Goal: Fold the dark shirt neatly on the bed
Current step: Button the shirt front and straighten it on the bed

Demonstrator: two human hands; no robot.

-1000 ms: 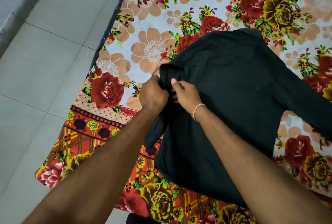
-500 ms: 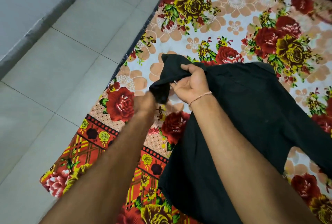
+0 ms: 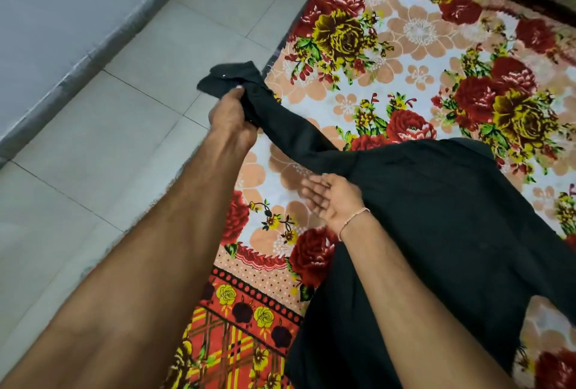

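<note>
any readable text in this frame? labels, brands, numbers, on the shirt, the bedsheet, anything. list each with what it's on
None: no word, number, brand or sign is readable anywhere in the head view.
Dark shirt: plain fabric, no tag or print showing, including the sleeve gripped by the left hand.
Floral bedsheet: flower and check pattern only, no lettering.
Right hand: thin bracelet at the wrist, no markings visible.
Floor tiles: blank.

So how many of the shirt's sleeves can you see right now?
1: the sleeve stretched out to the bed's edge, its cuff gripped by the left hand. The other may be hidden beyond the frame's right edge.
</note>
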